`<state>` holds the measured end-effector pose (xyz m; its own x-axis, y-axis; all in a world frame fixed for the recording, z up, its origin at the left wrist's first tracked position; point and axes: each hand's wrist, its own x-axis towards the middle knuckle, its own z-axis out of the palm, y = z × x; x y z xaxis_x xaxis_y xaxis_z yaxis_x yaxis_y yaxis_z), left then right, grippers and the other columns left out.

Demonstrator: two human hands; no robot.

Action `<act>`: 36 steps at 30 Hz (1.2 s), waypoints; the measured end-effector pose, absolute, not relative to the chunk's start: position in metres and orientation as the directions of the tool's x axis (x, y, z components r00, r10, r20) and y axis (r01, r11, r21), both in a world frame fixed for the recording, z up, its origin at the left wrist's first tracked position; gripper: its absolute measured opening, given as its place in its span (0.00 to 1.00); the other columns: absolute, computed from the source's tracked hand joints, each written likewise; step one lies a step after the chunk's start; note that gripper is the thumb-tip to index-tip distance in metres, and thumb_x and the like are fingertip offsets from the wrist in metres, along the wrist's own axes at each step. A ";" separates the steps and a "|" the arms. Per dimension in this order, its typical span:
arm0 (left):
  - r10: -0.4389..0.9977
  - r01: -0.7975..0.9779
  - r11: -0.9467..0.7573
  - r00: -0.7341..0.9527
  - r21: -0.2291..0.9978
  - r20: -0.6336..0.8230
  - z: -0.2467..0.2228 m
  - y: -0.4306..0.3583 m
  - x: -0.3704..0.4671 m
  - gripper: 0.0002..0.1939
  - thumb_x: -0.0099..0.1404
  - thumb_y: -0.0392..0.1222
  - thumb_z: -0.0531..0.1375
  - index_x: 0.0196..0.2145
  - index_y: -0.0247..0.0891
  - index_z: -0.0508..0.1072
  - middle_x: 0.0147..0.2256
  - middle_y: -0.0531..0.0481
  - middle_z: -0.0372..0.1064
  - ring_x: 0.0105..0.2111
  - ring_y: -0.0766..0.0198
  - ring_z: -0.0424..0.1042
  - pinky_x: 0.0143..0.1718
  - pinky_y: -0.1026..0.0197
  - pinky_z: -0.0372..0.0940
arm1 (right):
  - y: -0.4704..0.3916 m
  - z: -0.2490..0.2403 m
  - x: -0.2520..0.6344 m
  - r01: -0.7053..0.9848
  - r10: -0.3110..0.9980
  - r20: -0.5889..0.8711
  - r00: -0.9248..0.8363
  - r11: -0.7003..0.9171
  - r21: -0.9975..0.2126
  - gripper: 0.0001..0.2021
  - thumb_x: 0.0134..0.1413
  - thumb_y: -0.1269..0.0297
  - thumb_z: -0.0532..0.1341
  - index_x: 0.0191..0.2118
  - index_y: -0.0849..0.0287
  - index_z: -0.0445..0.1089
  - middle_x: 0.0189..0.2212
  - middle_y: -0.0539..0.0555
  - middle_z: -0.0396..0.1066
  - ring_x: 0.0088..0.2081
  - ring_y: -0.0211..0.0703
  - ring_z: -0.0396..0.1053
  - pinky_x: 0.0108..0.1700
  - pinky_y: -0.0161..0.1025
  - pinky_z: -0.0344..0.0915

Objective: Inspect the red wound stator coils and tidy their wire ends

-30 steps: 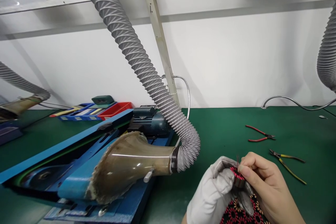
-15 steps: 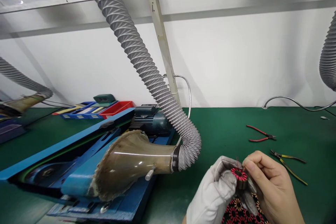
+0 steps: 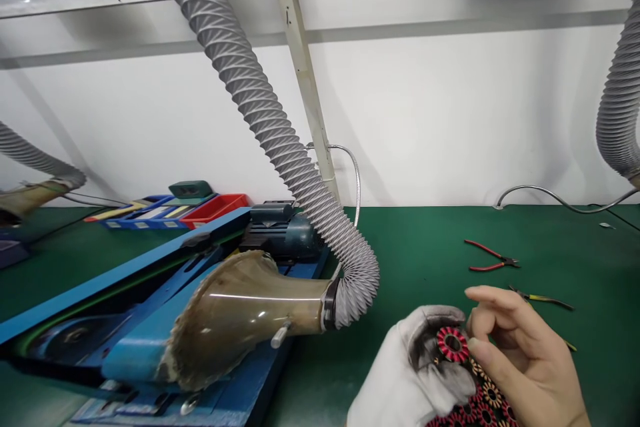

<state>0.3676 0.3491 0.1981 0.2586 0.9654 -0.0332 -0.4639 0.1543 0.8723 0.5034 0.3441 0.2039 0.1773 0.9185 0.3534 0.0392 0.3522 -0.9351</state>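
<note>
1. Head view: the left hand (image 3: pixel 415 373), in a white glove with dark-smudged fingertips, is curled around a small red-wound coil (image 3: pixel 453 344), holding it up just above the near edge of the green table (image 3: pixel 430 247).
2. The bare right hand (image 3: pixel 520 360) sits just right of the coil; its fingers are loosely bent and spread, the thumb tip touching the coil's right side, the forefinger arched over it without closing.
3. Beneath both hands, at the table's near edge, lies a batch of similar coils (image 3: pixel 480 403), red and tan, packed side by side.
4. Red pliers (image 3: pixel 493 259) lie on the table beyond the right hand, well apart from it; yellow-handled pliers (image 3: pixel 543 298) lie nearer, partly hidden by the right hand.
5. On the left half of the table stands a blue belt machine (image 3: pixel 150 307) with a dark motor (image 3: pixel 280 233) at its far end.
6. A brownish hood (image 3: pixel 240 320) rests over the machine, joined to a grey ribbed hose (image 3: pixel 260 100) that climbs to the upper left.
7. Red and blue trays (image 3: pixel 170 210) sit by the table's far edge at left.
</note>
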 end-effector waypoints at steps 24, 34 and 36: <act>0.945 -0.575 0.177 0.325 0.799 0.024 0.163 0.371 0.383 0.23 0.46 0.59 0.73 0.31 0.37 0.78 0.35 0.44 0.74 0.38 0.55 0.72 0.46 0.54 0.65 | 0.363 0.192 0.536 0.217 0.965 0.188 -0.185 0.227 -0.949 0.10 0.58 0.51 0.63 0.41 0.45 0.80 0.39 0.54 0.76 0.43 0.51 0.71 0.44 0.38 0.68; 0.902 -0.574 0.314 0.430 0.756 -0.048 0.190 0.371 0.381 0.28 0.37 0.57 0.76 0.21 0.34 0.68 0.23 0.56 0.58 0.25 0.72 0.55 0.29 0.67 0.55 | 0.354 0.204 0.511 -0.136 0.990 0.120 -0.068 0.110 -0.985 0.18 0.55 0.47 0.65 0.24 0.55 0.69 0.20 0.46 0.54 0.23 0.37 0.49 0.25 0.35 0.45; 0.900 -0.620 0.325 0.434 0.714 -0.032 0.194 0.371 0.382 0.27 0.36 0.56 0.77 0.23 0.34 0.71 0.25 0.53 0.62 0.27 0.70 0.59 0.32 0.66 0.58 | 0.353 0.204 0.510 -0.099 0.983 0.172 -0.065 0.165 -0.981 0.18 0.55 0.47 0.65 0.23 0.55 0.70 0.20 0.46 0.55 0.23 0.38 0.51 0.26 0.36 0.46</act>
